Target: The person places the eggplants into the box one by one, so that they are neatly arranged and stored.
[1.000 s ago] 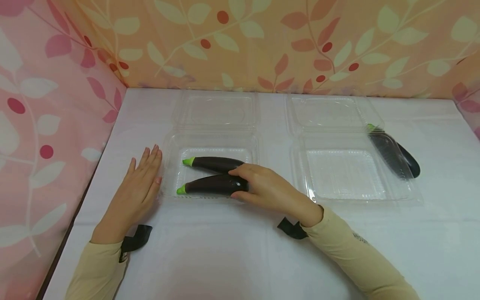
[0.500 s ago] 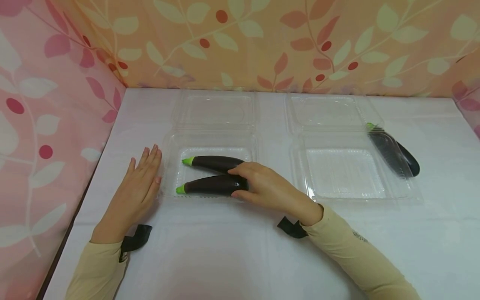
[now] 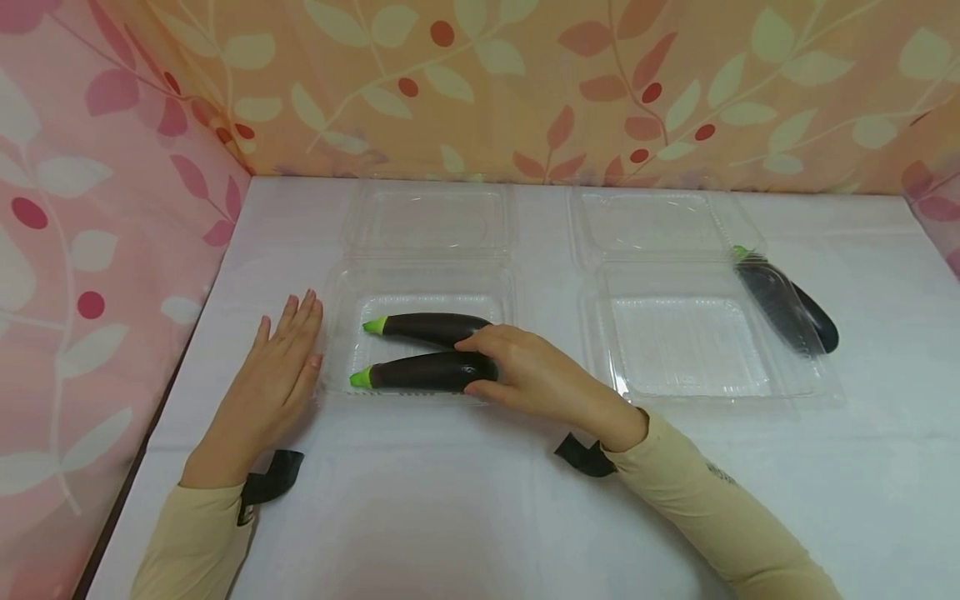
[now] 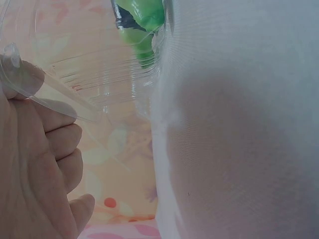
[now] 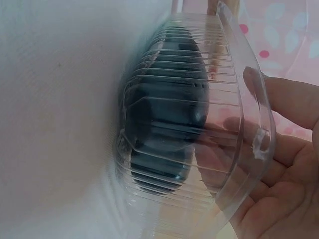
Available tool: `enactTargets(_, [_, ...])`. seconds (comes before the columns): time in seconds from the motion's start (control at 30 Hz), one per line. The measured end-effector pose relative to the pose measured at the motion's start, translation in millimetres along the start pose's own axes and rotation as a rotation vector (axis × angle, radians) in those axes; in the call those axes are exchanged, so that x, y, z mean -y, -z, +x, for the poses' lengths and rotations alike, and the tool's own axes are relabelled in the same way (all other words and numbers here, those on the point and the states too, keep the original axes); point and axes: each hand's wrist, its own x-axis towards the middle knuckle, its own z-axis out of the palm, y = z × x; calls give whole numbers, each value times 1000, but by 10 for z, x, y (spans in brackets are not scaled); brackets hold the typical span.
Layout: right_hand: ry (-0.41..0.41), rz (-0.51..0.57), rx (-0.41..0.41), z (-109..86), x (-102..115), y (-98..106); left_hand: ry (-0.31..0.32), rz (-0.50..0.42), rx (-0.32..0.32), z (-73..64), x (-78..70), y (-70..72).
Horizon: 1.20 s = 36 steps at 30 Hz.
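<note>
Two dark eggplants with green stems, the near one [image 3: 420,372] and the far one [image 3: 431,327], lie side by side in the left clear plastic clamshell box [image 3: 341,292]. My right hand [image 3: 543,375] holds the near eggplant by its right end, fingers in the gap between the two and thumb on the near side. In the right wrist view, the rounded ends of the near eggplant [image 5: 172,89] and the far eggplant [image 5: 162,169] show through the box wall. My left hand [image 3: 273,383] lies with straight fingers at the box's left rim; in the left wrist view its fingertips touch that rim [image 4: 55,105].
To the right stands a second open clamshell box [image 3: 690,396]. Another dark eggplant [image 3: 813,317] lies beside it, partly seen through its wall. Both lids are folded back toward the patterned curtain [image 3: 487,100]. A white cloth [image 3: 420,517] covers the table.
The near eggplant has shifted very slightly, leaving a little more gap to the far one. Both hands stay almost where they were.
</note>
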Motion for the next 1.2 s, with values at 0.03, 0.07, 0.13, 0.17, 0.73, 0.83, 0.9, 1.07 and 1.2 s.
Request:
enactTargets(0.03, [1,7,-2,-3,-1,2,-1,0,1,1,0,-1])
enactTargets(0.07, [4,13,-4,-6,-1,4,-1,2,1,3,-5,1])
enactTargets(0.13, [7,24,-10,-12,0,10,-1,3,2,5,-12,2])
enactTargets(0.17, [10,29,-12,-15,-2,11,-1,2,2,5,-13,1])
enactTargets(0.73, [19,77,-67,-94,-29,95,0,4,-1,2,-13,-1])
enactTargets(0.83, [13,89,-78,-114,-40,109,3,6,-1,1,-26,5])
enactTargets(0.9, [7,102,-84,-131,-43,124,4,6,-1,-1,-27,7])
enactTargets(1.07, [-8,143,-94,-176,-43,166,7,10,-2,-1,-31,9])
enactTargets(1.2, [-5,152,-99,-211,-59,195,8,12,-1,1,-32,10])
